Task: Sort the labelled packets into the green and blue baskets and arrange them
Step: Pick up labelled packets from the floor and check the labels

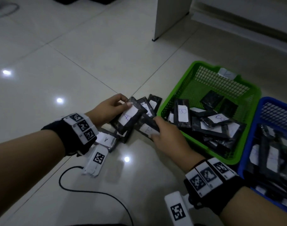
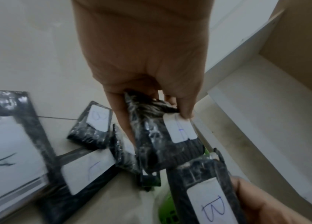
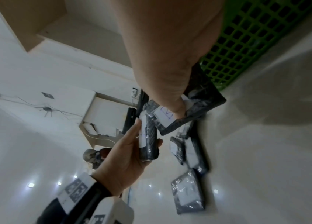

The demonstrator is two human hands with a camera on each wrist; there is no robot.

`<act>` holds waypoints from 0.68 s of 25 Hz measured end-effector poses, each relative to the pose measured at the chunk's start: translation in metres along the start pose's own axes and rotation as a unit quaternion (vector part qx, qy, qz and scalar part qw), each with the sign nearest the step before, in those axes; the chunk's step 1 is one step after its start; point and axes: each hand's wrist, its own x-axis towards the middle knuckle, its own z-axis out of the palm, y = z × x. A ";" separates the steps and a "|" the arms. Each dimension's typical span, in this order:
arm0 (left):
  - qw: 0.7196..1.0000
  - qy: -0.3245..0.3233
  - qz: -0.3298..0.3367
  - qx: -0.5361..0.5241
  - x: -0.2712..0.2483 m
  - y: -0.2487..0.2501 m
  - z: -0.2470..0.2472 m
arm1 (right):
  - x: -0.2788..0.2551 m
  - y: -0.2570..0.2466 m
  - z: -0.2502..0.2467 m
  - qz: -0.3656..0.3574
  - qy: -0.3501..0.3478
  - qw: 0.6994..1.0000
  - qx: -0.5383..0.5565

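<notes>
My left hand (image 1: 112, 108) grips a black packet labelled A (image 1: 128, 118), lifted above the floor pile; in the left wrist view thumb and fingers pinch the A packet (image 2: 166, 141) at its top end. My right hand (image 1: 165, 134) holds a black packet labelled B (image 1: 146, 128) beside the green basket (image 1: 170, 97); the wrist view shows my thumb on the B packet (image 3: 182, 115). Several labelled packets lie in the green basket. The blue basket (image 1: 252, 136) at the right also holds several packets.
More black packets (image 1: 107, 139) lie on the tiled floor under my left wrist and near the green basket's corner (image 1: 153, 101). A black cable (image 1: 84, 190) loops on the floor near me. A white cabinet panel (image 1: 170, 17) stands behind.
</notes>
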 end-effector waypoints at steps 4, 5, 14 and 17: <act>0.990 0.019 0.018 -0.138 0.010 0.036 0.014 | 0.011 0.005 -0.044 0.022 0.093 0.995 0.036; 0.986 0.011 0.023 -0.166 0.015 0.047 0.023 | 0.014 0.014 -0.058 0.054 0.132 0.988 0.064; 0.980 -0.074 0.058 -0.173 0.043 0.085 0.117 | 0.012 0.097 -0.092 0.173 0.176 0.964 0.093; 0.977 -0.063 0.075 -0.191 0.044 0.096 0.152 | -0.012 0.110 -0.105 0.159 0.223 0.958 0.091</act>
